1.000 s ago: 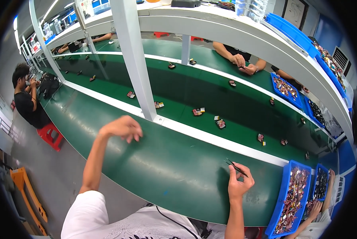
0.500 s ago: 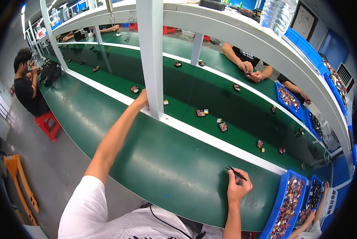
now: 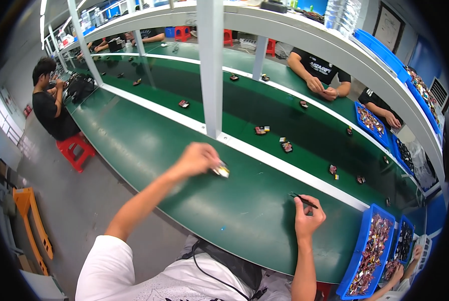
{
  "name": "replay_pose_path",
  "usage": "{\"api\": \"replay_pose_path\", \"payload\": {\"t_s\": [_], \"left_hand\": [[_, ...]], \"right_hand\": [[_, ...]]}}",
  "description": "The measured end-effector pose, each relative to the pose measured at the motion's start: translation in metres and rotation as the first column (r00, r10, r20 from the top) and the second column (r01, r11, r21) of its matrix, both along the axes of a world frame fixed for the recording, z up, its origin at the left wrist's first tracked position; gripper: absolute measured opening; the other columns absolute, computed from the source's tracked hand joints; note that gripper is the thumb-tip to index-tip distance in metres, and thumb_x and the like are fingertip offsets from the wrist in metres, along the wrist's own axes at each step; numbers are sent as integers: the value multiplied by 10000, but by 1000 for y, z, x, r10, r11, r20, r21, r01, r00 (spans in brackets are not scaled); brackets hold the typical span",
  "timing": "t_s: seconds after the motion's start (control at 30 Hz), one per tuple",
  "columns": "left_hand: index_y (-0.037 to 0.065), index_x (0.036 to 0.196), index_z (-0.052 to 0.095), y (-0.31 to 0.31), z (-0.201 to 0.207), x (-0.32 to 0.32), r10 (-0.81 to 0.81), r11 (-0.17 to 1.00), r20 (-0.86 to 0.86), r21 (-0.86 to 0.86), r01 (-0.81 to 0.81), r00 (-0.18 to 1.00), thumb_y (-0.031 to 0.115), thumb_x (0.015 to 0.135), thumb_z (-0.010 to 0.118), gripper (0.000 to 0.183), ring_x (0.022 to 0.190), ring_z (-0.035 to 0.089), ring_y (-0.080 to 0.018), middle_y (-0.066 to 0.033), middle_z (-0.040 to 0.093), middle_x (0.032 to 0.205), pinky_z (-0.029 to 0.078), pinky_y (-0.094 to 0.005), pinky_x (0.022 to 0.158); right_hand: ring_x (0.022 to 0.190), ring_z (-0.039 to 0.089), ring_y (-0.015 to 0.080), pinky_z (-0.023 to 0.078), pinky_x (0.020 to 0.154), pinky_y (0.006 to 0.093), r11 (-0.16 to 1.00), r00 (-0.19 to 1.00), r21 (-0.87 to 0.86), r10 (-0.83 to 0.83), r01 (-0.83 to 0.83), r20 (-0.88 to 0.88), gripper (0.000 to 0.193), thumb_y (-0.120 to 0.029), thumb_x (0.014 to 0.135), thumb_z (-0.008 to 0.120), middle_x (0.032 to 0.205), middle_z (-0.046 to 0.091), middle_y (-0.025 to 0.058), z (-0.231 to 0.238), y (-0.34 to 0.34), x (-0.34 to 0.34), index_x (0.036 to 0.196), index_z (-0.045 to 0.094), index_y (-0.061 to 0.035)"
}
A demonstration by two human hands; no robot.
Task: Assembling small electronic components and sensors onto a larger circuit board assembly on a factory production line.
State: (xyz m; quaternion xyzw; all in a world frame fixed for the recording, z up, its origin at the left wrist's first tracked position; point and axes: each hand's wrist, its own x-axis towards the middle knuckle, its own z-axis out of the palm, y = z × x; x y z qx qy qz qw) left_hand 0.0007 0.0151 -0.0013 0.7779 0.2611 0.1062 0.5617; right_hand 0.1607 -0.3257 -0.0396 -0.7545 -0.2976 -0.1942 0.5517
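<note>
My left hand (image 3: 197, 159) is over the near green worktop (image 3: 254, 220), its fingers closed on a small dark electronic part with a white-and-yellow piece (image 3: 221, 171). Motion blurs it a little, so its exact kind is unclear. Farther right, my right hand (image 3: 309, 218) grips black tweezers (image 3: 305, 201), their tips pointing left and apart from everything. Beyond the white rail lie similar small parts on the dark green belt: a reddish-black one (image 3: 261, 130) with a yellow-and-white piece, another (image 3: 286, 145) to its right, and one (image 3: 184, 104) farther left.
A white post (image 3: 212, 75) rises from the rail (image 3: 284, 168) ahead of me, under a long overhead shelf. Blue bins (image 3: 363, 220) of small coloured parts stand at the right. Co-workers (image 3: 320, 72) sit across and to the left (image 3: 51, 108), beside a red stool (image 3: 75, 150).
My left hand has come back from beyond the rail beside the post, bringing a small part over the near worktop. My right hand still holds the tweezers. The view has shifted slightly.
</note>
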Motion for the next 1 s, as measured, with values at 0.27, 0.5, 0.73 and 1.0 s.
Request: {"api": "replay_pose_path", "payload": {"t_s": [0.27,0.5,0.73,1.0], "left_hand": [[29,901,649,-138,-36,39,-367,837,66,459,298,928,218,867,768,226,693,666,-283,-115,673,858,522,-404,650],[22,1094,645,-91,-26,24,-516,806,237,459,373,823,281,955,698,298,711,663,-270,-125,642,984,545,-401,668],[2,928,738,120,-14,-13,181,943,108,264,-204,977,152,922,680,161,733,712,-143,-105,740,779,551,-313,653],[-14,839,693,137,-21,-22,293,756,19,607,-244,956,145,911,650,180,593,630,-224,-121,667,679,486,-367,585]], "right_hand": [[482,455,51,348,469,211,999,999,-17,-33,33,9,133,5,786,822,863,744,54,-3,-3,5,891,740,2],[540,518,64,374,491,196,993,996,-73,-87,88,13,134,29,794,806,901,734,82,-6,-6,5,909,738,22],[584,468,42,335,521,193,980,974,-105,-181,168,-135,144,27,835,777,929,713,68,-17,-15,7,962,709,27],[597,501,52,351,525,196,972,970,-132,-212,196,-122,122,17,837,789,916,722,68,-12,-15,15,936,717,24]]}}
